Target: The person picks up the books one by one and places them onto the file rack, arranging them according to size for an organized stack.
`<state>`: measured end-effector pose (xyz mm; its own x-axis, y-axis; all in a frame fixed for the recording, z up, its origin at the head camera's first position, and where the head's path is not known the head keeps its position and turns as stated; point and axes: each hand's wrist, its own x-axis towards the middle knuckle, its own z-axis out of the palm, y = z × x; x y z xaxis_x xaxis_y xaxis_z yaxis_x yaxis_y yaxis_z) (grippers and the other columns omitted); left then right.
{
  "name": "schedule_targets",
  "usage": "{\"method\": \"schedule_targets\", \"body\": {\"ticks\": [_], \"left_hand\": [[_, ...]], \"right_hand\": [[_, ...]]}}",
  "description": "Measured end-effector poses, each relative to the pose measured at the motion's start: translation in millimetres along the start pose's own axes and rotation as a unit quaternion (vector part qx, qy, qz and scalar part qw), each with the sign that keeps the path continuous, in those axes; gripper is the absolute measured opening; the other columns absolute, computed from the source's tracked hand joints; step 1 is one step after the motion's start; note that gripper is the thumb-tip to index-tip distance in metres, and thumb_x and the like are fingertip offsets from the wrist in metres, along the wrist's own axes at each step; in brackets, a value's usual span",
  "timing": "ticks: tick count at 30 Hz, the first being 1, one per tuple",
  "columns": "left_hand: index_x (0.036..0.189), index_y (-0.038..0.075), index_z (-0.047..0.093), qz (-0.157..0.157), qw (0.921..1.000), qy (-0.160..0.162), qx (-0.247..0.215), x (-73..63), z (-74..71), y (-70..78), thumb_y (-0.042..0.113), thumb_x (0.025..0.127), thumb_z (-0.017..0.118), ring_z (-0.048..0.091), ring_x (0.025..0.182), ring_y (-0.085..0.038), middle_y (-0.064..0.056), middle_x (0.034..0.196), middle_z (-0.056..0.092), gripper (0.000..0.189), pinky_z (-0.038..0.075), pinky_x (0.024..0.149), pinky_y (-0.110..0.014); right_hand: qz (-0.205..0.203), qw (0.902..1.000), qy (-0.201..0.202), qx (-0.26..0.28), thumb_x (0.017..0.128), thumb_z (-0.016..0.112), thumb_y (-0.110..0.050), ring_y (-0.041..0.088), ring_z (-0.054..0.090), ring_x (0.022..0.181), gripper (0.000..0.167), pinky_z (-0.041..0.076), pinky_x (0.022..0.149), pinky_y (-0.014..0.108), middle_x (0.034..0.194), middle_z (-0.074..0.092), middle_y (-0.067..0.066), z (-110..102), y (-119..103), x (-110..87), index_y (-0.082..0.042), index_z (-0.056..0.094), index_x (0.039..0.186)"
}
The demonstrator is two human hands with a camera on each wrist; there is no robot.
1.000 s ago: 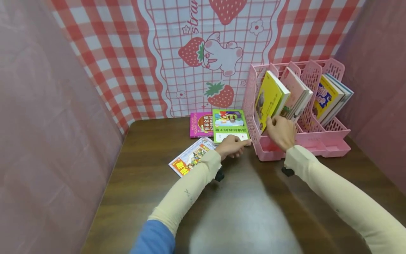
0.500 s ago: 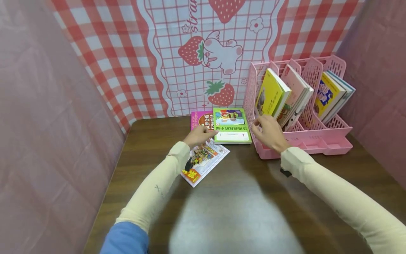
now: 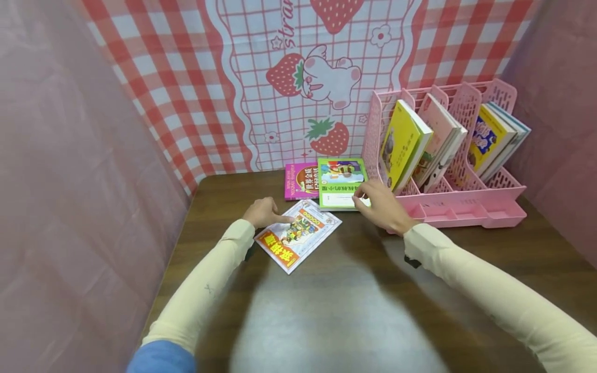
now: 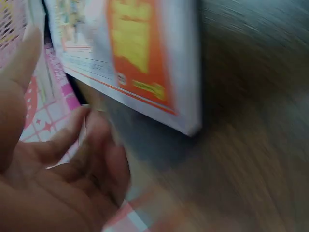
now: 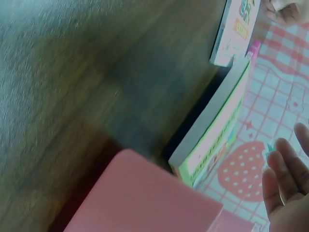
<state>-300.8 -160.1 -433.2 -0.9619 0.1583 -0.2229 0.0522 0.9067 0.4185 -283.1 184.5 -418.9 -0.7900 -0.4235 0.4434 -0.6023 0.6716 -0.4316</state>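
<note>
A white-bordered book with orange and yellow lettering [image 3: 305, 235] lies slantwise on the wooden table [image 3: 326, 321]. My left hand [image 3: 265, 213] is at its left edge, thumb over the cover in the head view. The left wrist view shows the fingers relaxed and apart from the book's edge. Behind it, a green picture book [image 3: 342, 181] partly overlaps a magenta book [image 3: 295, 181]. My right hand [image 3: 381, 208] hovers at the green book's lower right corner, fingers loosely bent and holding nothing. In the right wrist view, the fingers [image 5: 289, 169] are spread beside the green book [image 5: 215, 140].
To the right stands a pink file rack [image 3: 466, 202] with slotted dividers. Leaning in it are a yellow book [image 3: 402, 145], a pink book [image 3: 434, 134] and another yellow book [image 3: 487, 137] beside thinner ones. A checked strawberry cloth [image 3: 252, 119] hangs behind the table.
My left hand has moved left from the green book, across the white-bordered book to its left edge, and that book has turned. My right hand has left the rack's yellow book and moved left.
</note>
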Motion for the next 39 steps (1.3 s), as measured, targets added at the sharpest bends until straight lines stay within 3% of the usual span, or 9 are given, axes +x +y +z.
{"method": "schedule_targets", "body": {"ticks": [4,6,10,15,19,24,28,32,39], "left_hand": [[0.104,-0.002,0.067,-0.015,0.9937,-0.039,0.104,-8.4,3.1,-6.7,0.072,0.073,0.081,0.052,0.088,-0.026,-0.01,0.094,0.057,0.081,0.049,0.079,-0.039],[0.119,-0.001,0.065,-0.027,0.9902,-0.056,0.125,-12.1,4.6,-9.4,0.073,0.07,0.082,0.056,0.103,-0.033,-0.016,0.112,0.062,0.091,0.051,0.091,-0.048],[0.123,-0.004,0.064,-0.025,0.9908,-0.079,0.107,-16.2,6.1,-14.9,0.064,0.071,0.087,0.059,0.112,-0.038,-0.02,0.12,0.066,0.088,0.049,0.099,-0.05],[0.111,-0.004,0.064,-0.038,0.994,-0.085,0.056,-19.4,3.1,-20.7,0.043,0.076,0.092,0.062,0.096,-0.031,-0.015,0.105,0.067,0.065,0.053,0.09,-0.043],[0.115,-0.004,0.06,-0.052,0.994,-0.092,0.029,-21.7,-1.1,-22.3,0.03,0.078,0.091,0.06,0.093,-0.027,-0.014,0.105,0.065,0.059,0.054,0.086,-0.039],[0.103,-0.004,0.063,-0.068,0.9919,-0.102,-0.032,-25.5,-4.7,-28.7,0.023,0.081,0.089,0.051,0.071,-0.019,-0.008,0.084,0.059,0.043,0.046,0.062,-0.03],[0.092,-0.003,0.068,-0.04,0.9886,-0.136,-0.051,-28.3,-10.1,-36.8,0.016,0.084,0.084,0.047,0.066,-0.015,-0.004,0.076,0.055,0.026,0.039,0.058,-0.027],[0.102,0.004,0.069,0.009,0.985,-0.154,-0.077,-32.3,-18.7,-44.4,0.013,0.09,0.077,0.057,0.088,-0.021,-0.008,0.098,0.065,0.017,0.048,0.074,-0.03],[0.109,0.009,0.072,0.092,0.9739,-0.127,-0.165,-32.4,-25.1,-48.6,0.014,0.099,0.068,0.059,0.098,-0.022,-0.007,0.109,0.067,0.011,0.051,0.08,-0.036]], "right_hand": [[-0.013,0.9997,-0.02,0.002,0.097,0.065,-0.015,0.033,0.061,0.098,0.01,0.047,0.091,0.048,0.098,0.067,0.01,4.3,-1.9,0.4,-0.006,0.068,0.097],[-0.017,0.9995,-0.025,0.002,0.097,0.065,-0.015,0.033,0.062,0.096,0.01,0.048,0.09,0.047,0.097,0.067,0.01,5.1,-2.7,0.9,-0.006,0.069,0.097],[-0.009,0.9996,-0.026,0.003,0.098,0.064,-0.014,0.031,0.062,0.095,0.01,0.049,0.089,0.048,0.097,0.068,0.01,3.9,-4.0,1.5,-0.006,0.069,0.097],[0.004,0.9991,-0.041,0.003,0.099,0.064,-0.016,0.03,0.062,0.097,0.011,0.049,0.09,0.048,0.099,0.069,0.01,2.1,-4.8,1.4,-0.006,0.069,0.098],[0.015,0.9983,-0.055,-0.001,0.099,0.065,-0.017,0.031,0.062,0.098,0.011,0.049,0.091,0.049,0.101,0.069,0.011,3.0,-4.3,-0.9,-0.006,0.069,0.098],[0.018,0.9974,-0.069,-0.007,0.098,0.066,-0.018,0.031,0.062,0.099,0.012,0.049,0.092,0.049,0.102,0.069,0.011,6.0,-5.2,-3.5,-0.007,0.069,0.098],[0.012,0.9972,-0.073,-0.011,0.097,0.066,-0.017,0.031,0.062,0.098,0.011,0.048,0.092,0.049,0.101,0.069,0.011,8.5,-5.4,-4.7,-0.007,0.07,0.098],[0.008,0.9965,-0.083,-0.01,0.097,0.066,-0.016,0.029,0.063,0.094,0.01,0.05,0.089,0.048,0.099,0.07,0.009,10.2,-6.0,-4.1,-0.007,0.071,0.098],[0.014,0.9911,-0.131,0.021,0.099,0.07,-0.023,0.02,0.065,0.088,0.015,0.055,0.083,0.044,0.096,0.071,0.001,21.1,-11.4,1.8,-0.009,0.071,0.105]]}}
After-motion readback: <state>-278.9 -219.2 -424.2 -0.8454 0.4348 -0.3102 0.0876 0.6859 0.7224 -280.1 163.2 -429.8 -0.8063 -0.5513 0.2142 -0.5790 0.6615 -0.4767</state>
